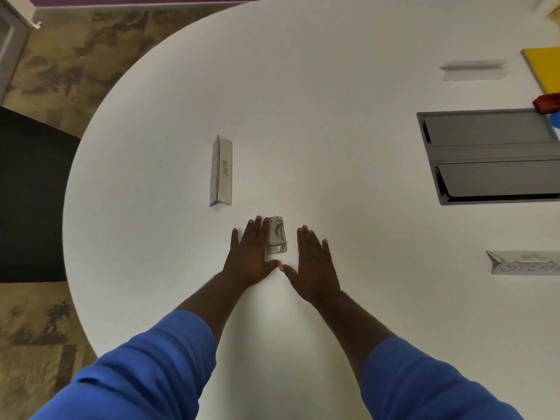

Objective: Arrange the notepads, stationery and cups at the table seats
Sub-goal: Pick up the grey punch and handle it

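My left hand (253, 253) and my right hand (315, 262) lie flat, palms down, fingers straight, on the white table (318, 116). Their thumbs nearly meet. Between them sits a small grey metal plate (276, 235) set in the tabletop; my left fingers lie along its left edge. Neither hand holds anything. A folded name card marked "BETA" (221, 170) stands a little beyond my left hand. At the far right edge a yellow notepad (544, 68) lies partly cut off by the frame.
A grey cable hatch (491, 156) is sunk into the table at right. Two more name cards stand at right (524, 262) and far right (472, 68). A dark red object (548, 103) lies by the hatch. A black chair (30, 192) sits left of the table.
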Action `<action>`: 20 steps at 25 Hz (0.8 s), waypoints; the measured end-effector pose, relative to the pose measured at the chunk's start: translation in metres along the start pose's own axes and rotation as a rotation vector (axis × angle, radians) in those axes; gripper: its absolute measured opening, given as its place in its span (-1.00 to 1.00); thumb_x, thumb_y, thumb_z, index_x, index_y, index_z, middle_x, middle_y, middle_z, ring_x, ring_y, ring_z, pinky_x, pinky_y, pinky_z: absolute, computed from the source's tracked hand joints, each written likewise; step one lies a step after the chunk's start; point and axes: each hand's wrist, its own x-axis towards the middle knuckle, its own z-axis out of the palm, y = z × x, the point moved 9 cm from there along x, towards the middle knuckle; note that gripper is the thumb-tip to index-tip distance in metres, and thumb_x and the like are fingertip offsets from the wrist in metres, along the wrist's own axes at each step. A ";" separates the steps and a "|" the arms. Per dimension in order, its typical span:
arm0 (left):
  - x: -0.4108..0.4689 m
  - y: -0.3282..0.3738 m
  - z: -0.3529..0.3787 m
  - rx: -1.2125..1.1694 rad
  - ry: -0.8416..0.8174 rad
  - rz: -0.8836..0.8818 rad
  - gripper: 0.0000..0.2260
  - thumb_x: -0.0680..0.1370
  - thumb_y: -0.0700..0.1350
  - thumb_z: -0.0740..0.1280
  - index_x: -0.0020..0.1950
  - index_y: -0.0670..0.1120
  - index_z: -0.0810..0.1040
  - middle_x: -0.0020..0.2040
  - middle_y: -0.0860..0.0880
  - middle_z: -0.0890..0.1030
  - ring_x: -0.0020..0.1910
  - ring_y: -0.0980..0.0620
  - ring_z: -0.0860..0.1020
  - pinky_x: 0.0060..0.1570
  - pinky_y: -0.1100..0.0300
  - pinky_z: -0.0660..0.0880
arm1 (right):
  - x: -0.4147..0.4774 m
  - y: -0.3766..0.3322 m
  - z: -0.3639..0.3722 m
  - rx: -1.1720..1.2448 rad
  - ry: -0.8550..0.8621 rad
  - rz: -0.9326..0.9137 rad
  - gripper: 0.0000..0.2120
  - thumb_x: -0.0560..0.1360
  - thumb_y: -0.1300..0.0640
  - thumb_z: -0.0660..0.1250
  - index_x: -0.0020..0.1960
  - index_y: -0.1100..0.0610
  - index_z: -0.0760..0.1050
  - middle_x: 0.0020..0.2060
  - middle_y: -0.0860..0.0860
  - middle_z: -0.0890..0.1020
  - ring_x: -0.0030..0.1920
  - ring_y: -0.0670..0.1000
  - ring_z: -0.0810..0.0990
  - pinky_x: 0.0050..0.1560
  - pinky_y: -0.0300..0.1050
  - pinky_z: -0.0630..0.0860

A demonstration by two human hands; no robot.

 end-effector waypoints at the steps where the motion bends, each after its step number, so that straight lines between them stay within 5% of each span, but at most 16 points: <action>1: 0.007 -0.002 0.001 -0.018 0.018 0.013 -0.06 0.51 0.25 0.39 0.67 -0.07 -0.08 0.67 -0.10 0.04 0.65 -0.08 0.02 0.58 -0.21 -0.04 | 0.011 0.000 0.003 0.003 -0.008 -0.022 -0.10 0.55 -0.32 0.07 0.65 0.20 -0.13 0.65 0.12 -0.04 0.65 0.09 -0.09 0.62 0.18 -0.12; 6: 0.025 -0.004 -0.015 -0.122 0.203 0.000 -0.23 0.35 0.18 0.44 0.52 -0.03 0.36 0.39 -0.06 0.49 0.31 -0.13 0.51 0.29 -0.05 0.36 | 0.045 0.005 0.007 0.025 -0.035 -0.066 -0.05 0.52 -0.11 0.39 0.66 0.19 -0.09 0.65 0.11 0.03 0.65 0.08 -0.03 0.62 0.17 -0.15; 11: 0.028 -0.002 -0.016 -0.211 0.226 0.041 -0.25 0.33 0.19 0.48 0.45 -0.05 0.43 0.42 -0.10 0.51 0.37 -0.12 0.50 0.33 -0.08 0.42 | 0.046 0.001 0.008 0.006 -0.019 -0.093 -0.17 0.54 -0.07 0.38 0.65 0.12 0.03 0.61 0.03 0.22 0.63 0.08 0.10 0.61 0.17 -0.18; 16: 0.024 0.016 -0.031 -0.267 0.302 0.108 -0.46 0.34 0.23 0.43 0.14 -0.12 0.58 -0.01 -0.05 0.70 -0.05 -0.12 0.67 -0.03 0.04 0.57 | 0.033 -0.002 0.008 0.036 0.016 -0.096 -0.29 0.55 0.10 0.40 0.61 0.13 0.18 0.53 0.03 0.38 0.57 0.09 0.27 0.61 0.18 -0.13; 20: 0.017 0.022 -0.023 -0.337 0.222 0.054 -0.49 0.36 0.03 0.59 0.23 -0.12 0.57 0.12 -0.07 0.67 0.09 -0.10 0.63 0.02 0.22 0.43 | 0.025 0.000 0.008 0.069 -0.002 -0.109 -0.30 0.55 0.12 0.38 0.61 0.14 0.18 0.55 0.02 0.35 0.55 0.01 0.30 0.60 0.03 -0.16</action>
